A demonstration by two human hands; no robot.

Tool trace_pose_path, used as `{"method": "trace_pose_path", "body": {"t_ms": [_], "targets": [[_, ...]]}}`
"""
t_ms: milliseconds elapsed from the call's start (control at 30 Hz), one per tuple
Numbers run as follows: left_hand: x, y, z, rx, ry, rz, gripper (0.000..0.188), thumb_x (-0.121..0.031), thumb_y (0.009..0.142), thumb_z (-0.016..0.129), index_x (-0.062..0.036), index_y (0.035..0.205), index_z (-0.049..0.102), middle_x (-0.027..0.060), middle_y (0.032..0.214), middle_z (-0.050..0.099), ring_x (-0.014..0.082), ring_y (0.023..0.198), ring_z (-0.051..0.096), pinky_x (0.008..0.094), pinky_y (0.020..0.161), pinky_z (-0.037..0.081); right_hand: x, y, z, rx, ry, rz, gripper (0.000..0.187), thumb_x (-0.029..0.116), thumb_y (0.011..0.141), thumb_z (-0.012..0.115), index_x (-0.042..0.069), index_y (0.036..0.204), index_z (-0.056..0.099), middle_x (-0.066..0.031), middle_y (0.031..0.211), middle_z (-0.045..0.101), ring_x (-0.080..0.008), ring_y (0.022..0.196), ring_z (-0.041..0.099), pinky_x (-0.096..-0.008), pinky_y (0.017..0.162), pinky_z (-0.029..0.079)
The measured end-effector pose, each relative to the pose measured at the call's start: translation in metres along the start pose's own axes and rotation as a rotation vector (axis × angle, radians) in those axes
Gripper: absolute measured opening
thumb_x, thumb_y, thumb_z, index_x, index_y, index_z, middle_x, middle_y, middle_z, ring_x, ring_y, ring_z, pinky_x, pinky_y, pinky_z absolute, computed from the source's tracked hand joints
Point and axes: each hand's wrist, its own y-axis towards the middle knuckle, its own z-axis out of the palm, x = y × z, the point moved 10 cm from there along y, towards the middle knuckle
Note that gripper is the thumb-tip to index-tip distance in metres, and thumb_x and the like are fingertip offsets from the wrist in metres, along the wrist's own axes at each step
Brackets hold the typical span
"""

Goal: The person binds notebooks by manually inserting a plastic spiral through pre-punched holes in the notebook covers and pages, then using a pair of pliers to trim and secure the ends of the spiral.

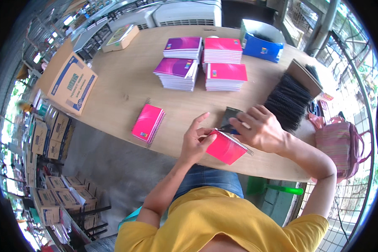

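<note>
A pink notebook (226, 149) is tilted above the table's near edge, with a wire coil along its upper side. My left hand (196, 142) grips its left corner between thumb and fingers. The coil's loose end sticks out past the notebook's right side. My right hand (260, 129) is closed just above the coil, its fingers bent, and whatever they hold is hidden. Behind the hands lies a dark flat item (229, 119), partly covered by them. To the left, a pink coil-bound stack of notebooks (148, 122) lies on the table (113, 96).
Purple notebook stacks (176, 69) and pink notebook stacks (226, 73) stand at the back middle. On the right are a box of black wire coils (286, 101), a blue box (262, 47) and a striped bag (339, 145). A cardboard carton (71, 84) stands at the left edge.
</note>
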Motion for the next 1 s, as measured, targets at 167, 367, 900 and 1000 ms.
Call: {"method": "trace_pose_path", "body": {"t_ms": [167,367,900,1000], "targets": [[-0.02,-0.009,0.009,-0.089,0.331,0.139,0.036,0.002,0.095,0.064,-0.0026,0.131,0.058,0.0077,0.103,0.072,0.0104,0.093,0.066,0.0265,0.082,0.054,-0.026,-0.016,0.02,0.076,0.541,0.443,0.027,0.016,0.084,0.077,0.001,0.106,0.073,-0.0169,0.092,0.071,-0.0341,0.081,0.069,-0.041,0.071,0.056],[-0.108,0.006,-0.116,-0.407,0.841,0.278,0.014,0.001,0.089,0.044,-0.0018,0.092,0.058,0.0118,0.089,0.061,0.0226,0.081,0.059,0.0349,0.076,0.047,-0.062,-0.075,-0.007,-0.228,0.472,0.663,0.031,0.01,0.079,0.08,0.001,0.107,0.071,-0.0149,0.094,0.069,-0.0343,0.085,0.068,-0.041,0.075,0.055],[-0.049,0.073,-0.146,-0.084,1.257,0.689,0.016,-0.007,0.089,0.057,-0.0095,0.104,0.064,0.0107,0.109,0.057,0.0301,0.106,0.056,0.0437,0.099,0.04,-0.035,-0.142,0.052,-0.269,0.111,0.655,0.04,0.013,0.073,0.08,0.002,0.11,0.07,-0.016,0.105,0.065,-0.0401,0.108,0.058,-0.0467,0.094,0.049],[-0.067,0.058,-0.095,-0.135,0.864,0.659,0.013,-0.011,0.089,0.066,-0.0084,0.102,0.069,0.0125,0.113,0.058,0.0293,0.11,0.056,0.0435,0.097,0.044,-0.113,-0.132,0.087,-0.42,0.617,0.999,0.019,0.006,0.084,0.073,-0.001,0.101,0.068,-0.0137,0.097,0.066,-0.0232,0.084,0.067,-0.0336,0.079,0.054]]}}
